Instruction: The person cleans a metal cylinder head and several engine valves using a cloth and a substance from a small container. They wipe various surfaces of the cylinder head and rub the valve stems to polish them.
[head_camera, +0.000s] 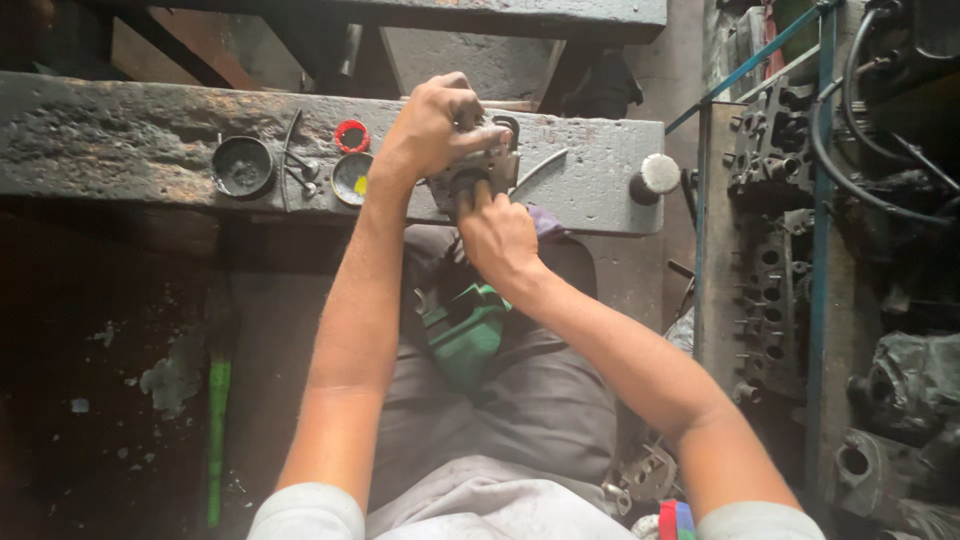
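The metal part (478, 170), a small grey casting with a dark loop at its top, is sitting on the near edge of the worn steel bench (600, 185), right in front of you and slightly right of centre. Your left hand (437, 125) is coming down on it from above and behind, fingers curled over its top and clamped on the body. Your right hand (497, 235) is reaching up from below, fingers closed against the lower face of the part; whether they are pinching a small tool or only pressing on the casting, the view is not showing. Both hands are touching the part, the left above, the right beneath, so the piece is lying between them with its longer side running roughly across the bench edge.

The bench is rough, with paint flaking to rust and soot. To the left of your left wrist a red ring (351, 135) is lying above a shallow round cap (352, 178), a dark round cup (243, 165) is sitting further left, and thin wire pieces are lying between them. A rounded grey knob (658, 173) is standing well to the right. A green cloth (466, 325) is resting on your lap.
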